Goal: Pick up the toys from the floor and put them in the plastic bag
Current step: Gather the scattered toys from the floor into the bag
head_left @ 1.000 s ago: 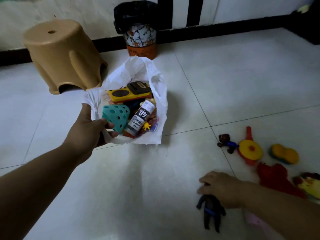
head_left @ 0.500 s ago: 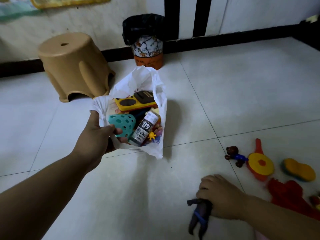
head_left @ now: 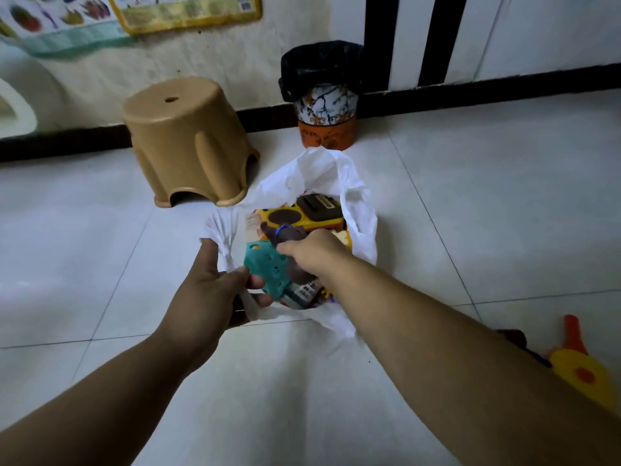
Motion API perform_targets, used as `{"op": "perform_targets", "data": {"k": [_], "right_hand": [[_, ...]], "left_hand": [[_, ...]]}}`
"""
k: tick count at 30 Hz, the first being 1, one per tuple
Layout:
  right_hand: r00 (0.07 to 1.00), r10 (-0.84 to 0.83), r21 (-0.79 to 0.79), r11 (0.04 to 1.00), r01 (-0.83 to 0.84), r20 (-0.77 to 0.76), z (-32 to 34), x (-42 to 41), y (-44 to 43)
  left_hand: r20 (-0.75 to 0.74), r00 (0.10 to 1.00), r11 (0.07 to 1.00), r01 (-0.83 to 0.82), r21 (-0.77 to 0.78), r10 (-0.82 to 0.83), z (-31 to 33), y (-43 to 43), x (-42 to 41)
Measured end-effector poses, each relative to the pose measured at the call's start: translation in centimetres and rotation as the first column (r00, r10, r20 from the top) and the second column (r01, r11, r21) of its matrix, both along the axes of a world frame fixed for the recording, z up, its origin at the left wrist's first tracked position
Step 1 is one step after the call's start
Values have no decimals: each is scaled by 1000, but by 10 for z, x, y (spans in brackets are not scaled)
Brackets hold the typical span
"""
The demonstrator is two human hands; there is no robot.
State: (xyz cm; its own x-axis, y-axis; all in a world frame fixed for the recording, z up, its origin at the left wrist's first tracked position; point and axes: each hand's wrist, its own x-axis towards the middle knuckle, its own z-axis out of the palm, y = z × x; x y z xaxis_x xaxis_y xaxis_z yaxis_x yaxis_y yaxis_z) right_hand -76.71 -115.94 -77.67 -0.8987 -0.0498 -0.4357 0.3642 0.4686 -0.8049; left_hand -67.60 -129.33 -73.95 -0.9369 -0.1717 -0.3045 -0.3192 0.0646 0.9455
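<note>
While the white tiled floor [head_left: 504, 210] fills most of the view, it ends at a black skirting along the far wall, where a tan round plastic stool [head_left: 183, 142] stands toward the far left and a patterned white-and-orange waste bin lined with a black bag [head_left: 324, 105] stands just right of it. Near the middle of the floor, in front of the bin and beside the stool, sits the crumpled white plastic bag [head_left: 359, 213], its mouth open toward the camera. Inside it lie a yellow toy box with dark round panels [head_left: 302, 215] at the far side, a teal plastic toy pierced with holes [head_left: 265, 269] at the near left, and a small labelled tube [head_left: 302, 292] below that.

From the near left, the left hand [head_left: 208, 290] grips the bag's near left rim, its fingers [head_left: 255, 282] and thumb pinching the gathered white plastic and touching the teal toy. From the near right, the right hand [head_left: 314, 253] reaches over the bag's mouth, its fingers curled shut around a dark brown toy figure with a blue band [head_left: 285, 235], which is held just above the toys already inside, over the teal piece and in front of the yellow box.

At the right edge of the floor, well apart from the bag, lies a yellow round toy with an orange-red handle [head_left: 581, 368], partly cut off by the forearm, with a small dark toy just beside it, mostly hidden.
</note>
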Motion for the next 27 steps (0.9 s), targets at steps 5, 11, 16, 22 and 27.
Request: {"op": "perform_targets", "data": {"k": [5,11,16,22,27], "right_hand": [[1000,3,0,1000,-3,2,-34,-16,-17],[972,228,34,973,-227,-50,-76,6,20],[979,76,-262,957,-125,-189,-36,18,73],[961,129,201,976,-80,-245,-13,48,201],[980,155,553,809,-200,127,-87,95,270]], "left_hand": [[-5,1000,1000,25,-14,-25,5,-4,-4],[22,1000,999,7,-34,-7,0,-2,-3],[18,1000,1000,-1,-11,1,2,4,0],[-2,1000,999,-28,23,28,2,15,-3],[-8,1000,998,-27,53,28,0,21,-3]]}}
